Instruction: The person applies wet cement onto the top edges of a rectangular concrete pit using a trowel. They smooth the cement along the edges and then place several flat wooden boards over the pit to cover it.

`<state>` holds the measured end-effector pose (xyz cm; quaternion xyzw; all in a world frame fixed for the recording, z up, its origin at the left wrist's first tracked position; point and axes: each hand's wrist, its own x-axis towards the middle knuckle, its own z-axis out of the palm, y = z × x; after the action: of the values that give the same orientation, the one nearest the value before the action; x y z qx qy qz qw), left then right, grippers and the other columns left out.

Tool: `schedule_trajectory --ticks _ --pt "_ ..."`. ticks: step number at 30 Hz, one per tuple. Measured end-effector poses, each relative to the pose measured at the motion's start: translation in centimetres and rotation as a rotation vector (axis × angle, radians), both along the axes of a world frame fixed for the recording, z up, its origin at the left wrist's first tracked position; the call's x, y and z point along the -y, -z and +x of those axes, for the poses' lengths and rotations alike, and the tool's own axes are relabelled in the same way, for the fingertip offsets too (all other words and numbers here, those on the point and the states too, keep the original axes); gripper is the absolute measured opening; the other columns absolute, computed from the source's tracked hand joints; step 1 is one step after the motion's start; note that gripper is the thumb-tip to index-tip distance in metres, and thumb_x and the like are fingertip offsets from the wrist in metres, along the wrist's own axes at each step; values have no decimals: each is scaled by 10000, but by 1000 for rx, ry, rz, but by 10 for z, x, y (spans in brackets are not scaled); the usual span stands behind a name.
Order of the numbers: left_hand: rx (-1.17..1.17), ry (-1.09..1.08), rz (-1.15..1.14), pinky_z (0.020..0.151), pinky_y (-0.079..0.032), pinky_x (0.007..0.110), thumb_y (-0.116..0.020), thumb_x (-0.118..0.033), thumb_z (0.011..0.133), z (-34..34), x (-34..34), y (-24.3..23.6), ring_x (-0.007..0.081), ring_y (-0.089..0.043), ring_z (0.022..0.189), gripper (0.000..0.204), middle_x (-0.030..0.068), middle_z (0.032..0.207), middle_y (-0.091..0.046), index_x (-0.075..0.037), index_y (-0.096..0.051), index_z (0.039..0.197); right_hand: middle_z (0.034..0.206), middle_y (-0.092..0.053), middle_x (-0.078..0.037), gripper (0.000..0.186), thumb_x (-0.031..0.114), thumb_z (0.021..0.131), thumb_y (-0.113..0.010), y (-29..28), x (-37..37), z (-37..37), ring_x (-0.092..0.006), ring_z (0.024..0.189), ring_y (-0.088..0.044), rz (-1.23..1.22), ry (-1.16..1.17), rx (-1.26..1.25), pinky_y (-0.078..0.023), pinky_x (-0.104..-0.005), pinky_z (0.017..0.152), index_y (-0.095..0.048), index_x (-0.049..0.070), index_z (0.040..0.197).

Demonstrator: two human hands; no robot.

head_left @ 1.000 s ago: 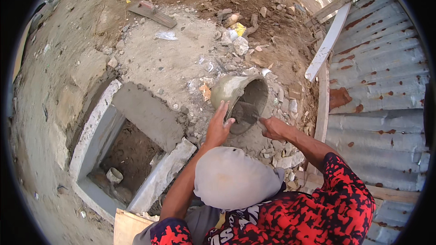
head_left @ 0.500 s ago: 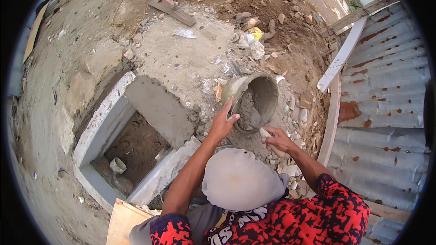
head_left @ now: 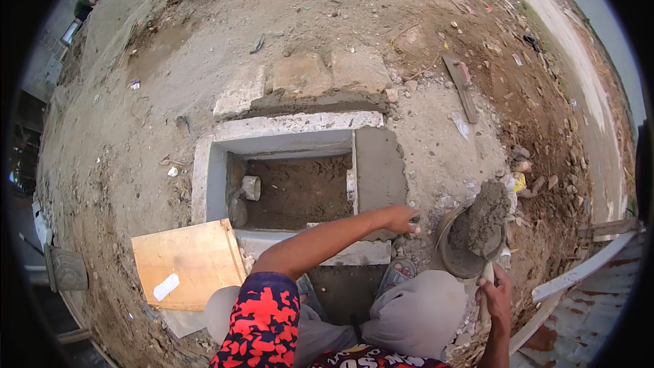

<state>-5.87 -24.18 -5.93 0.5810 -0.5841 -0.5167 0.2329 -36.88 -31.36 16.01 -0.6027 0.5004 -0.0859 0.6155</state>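
Observation:
My left hand (head_left: 403,220) hangs just left of the round bucket (head_left: 454,255), above the edge of the fresh cement strip (head_left: 380,167), with its fingers loosely bent and apart, holding nothing. My right hand (head_left: 496,293) grips the pale handle of a trowel (head_left: 488,274). A big lump of grey mortar (head_left: 489,212) sits on the trowel over the bucket's mouth, hiding the blade. The cement strip borders the right side of a rectangular concrete pit (head_left: 208,177), which has a short white pipe (head_left: 251,189) and soil inside. My sandalled foot (head_left: 396,274) is below the pit's near wall.
A plywood board (head_left: 191,262) lies at the pit's near left corner. A float (head_left: 460,88) and plastic bag (head_left: 460,126) lie beyond the bucket. Rough blocks (head_left: 303,78) line the pit's far side. Rusty corrugated sheets (head_left: 586,310) edge the right. A person (head_left: 85,1) is at the far upper left.
My view has swung left toward the pit. My left hand has let go of the bucket. My right hand has raised the trowel with mortar on it out of the bucket.

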Motion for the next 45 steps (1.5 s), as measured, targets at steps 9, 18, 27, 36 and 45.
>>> schedule_trajectory --ticks 9,18,27,36,45 --pt "108 -120 422 996 -427 470 -593 -423 909 31 -301 -82 399 -528 1201 640 214 1303 -551 -40 -435 1397 774 -564 -42 534 168 811 -664 50 40 218 -113 473 -529 -23 -432 309 -436 -242 414 -512 -54 1272" --pt "-318 -1497 478 1027 -397 408 -583 -341 954 -127 -409 -90 306 -541 1208 528 215 1318 -549 1 -496 1347 815 -593 -60 563 202 853 -661 69 55 415 -115 501 -553 94 -599 560 -452 -247 401 -474 -27 1332" --pt "-412 -1733 671 823 -493 320 -599 -297 957 -153 -402 -65 189 -612 949 478 135 1139 -619 -10 -503 1327 876 -596 -90 383 200 941 -562 135 78 539 -115 551 -542 638 -535 594 -447 -227 418 -462 13 1259" --pt "-336 -1681 724 894 -468 361 -599 -309 944 -145 -408 -87 220 -583 1056 495 146 1195 -612 -16 -509 1332 872 -571 -91 330 260 947 -519 170 92 541 -131 547 -519 649 -461 446 -442 -252 402 -464 27 1173" --pt "-382 -1666 721 888 -482 363 -592 -296 951 -141 -418 -83 237 -611 1026 462 149 1170 -632 -13 -535 1312 824 -609 -175 339 110 828 -565 157 119 517 -223 593 -650 -183 -533 -55 -487 -356 449 -529 -99 1092"
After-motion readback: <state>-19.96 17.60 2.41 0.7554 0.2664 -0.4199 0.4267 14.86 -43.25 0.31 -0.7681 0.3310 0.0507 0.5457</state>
